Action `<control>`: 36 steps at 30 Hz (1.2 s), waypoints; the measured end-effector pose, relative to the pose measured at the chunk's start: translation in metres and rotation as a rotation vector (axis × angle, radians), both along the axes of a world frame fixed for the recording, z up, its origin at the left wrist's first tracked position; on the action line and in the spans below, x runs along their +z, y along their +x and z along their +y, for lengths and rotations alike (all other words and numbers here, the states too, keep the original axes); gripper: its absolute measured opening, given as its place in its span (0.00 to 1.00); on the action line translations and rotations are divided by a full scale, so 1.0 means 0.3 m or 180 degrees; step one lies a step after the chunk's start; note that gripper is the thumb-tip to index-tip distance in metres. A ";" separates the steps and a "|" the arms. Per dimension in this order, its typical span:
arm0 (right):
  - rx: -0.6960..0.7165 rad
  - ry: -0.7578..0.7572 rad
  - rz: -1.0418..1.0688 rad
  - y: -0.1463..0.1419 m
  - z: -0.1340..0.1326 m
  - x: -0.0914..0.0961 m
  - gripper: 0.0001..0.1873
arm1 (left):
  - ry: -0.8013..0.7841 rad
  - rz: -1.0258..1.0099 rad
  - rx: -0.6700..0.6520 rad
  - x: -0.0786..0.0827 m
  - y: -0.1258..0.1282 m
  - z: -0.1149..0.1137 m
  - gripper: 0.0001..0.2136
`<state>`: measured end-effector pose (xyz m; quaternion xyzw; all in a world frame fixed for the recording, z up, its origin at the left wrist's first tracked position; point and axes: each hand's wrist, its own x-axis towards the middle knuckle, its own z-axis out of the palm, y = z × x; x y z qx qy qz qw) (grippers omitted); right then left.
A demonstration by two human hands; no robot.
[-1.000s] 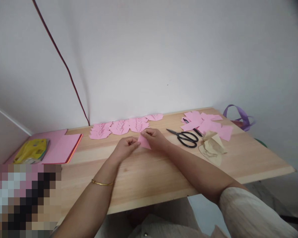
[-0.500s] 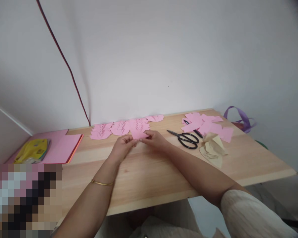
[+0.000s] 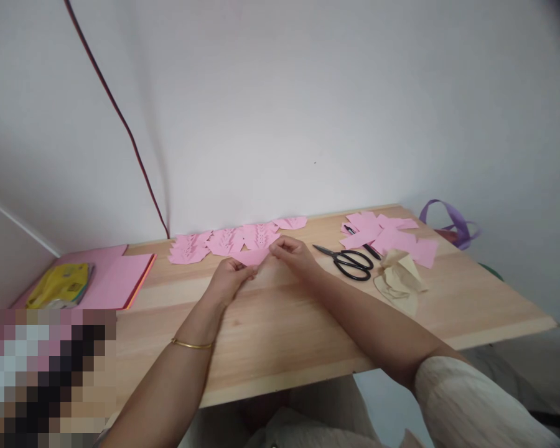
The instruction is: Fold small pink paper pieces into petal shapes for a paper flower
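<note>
At a wooden counter (image 3: 284, 336), we are holding a piece of pink paper (image 3: 251, 256) near mid-view, our left hand (image 3: 228, 281) narrowly pinching it toward 8 o'clock and our right hand (image 3: 295, 255) narrowly pinching it toward 2 o'clock. From that piece, a row of pink paper cutouts (image 3: 226, 239) is lying close by around 11 o'clock, black-handled scissors (image 3: 338, 254) are resting at 3, and a yellow packet (image 3: 60, 283) is sitting on pink sheets (image 3: 116, 280) at 9.

Both hands (image 3: 229, 281) pinch a pink paper piece (image 3: 251, 256) over the wooden table (image 3: 280, 342).
</note>
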<state>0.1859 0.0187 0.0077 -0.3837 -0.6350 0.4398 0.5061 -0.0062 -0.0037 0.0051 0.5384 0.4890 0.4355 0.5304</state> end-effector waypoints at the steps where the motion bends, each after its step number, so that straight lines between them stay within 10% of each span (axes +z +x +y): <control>1: -0.0142 0.0031 0.0105 0.004 0.003 0.003 0.15 | 0.0001 -0.0006 0.0007 -0.003 -0.002 0.002 0.11; 4: -0.0320 -0.0019 0.0274 0.003 0.005 0.005 0.16 | 0.0013 -0.0077 0.0058 -0.011 -0.002 0.006 0.11; 10: 0.0690 -0.0296 -0.0172 -0.034 -0.016 -0.025 0.18 | -0.0007 -0.0252 -0.0075 0.007 0.010 -0.005 0.12; 27: 0.0418 -0.0263 -0.0052 -0.026 -0.005 -0.038 0.15 | 0.0460 0.1102 0.0125 0.039 -0.006 -0.023 0.13; 36: -0.0059 -0.0245 0.0489 0.005 0.023 -0.015 0.16 | 0.0262 0.0695 0.0291 0.022 -0.002 -0.009 0.14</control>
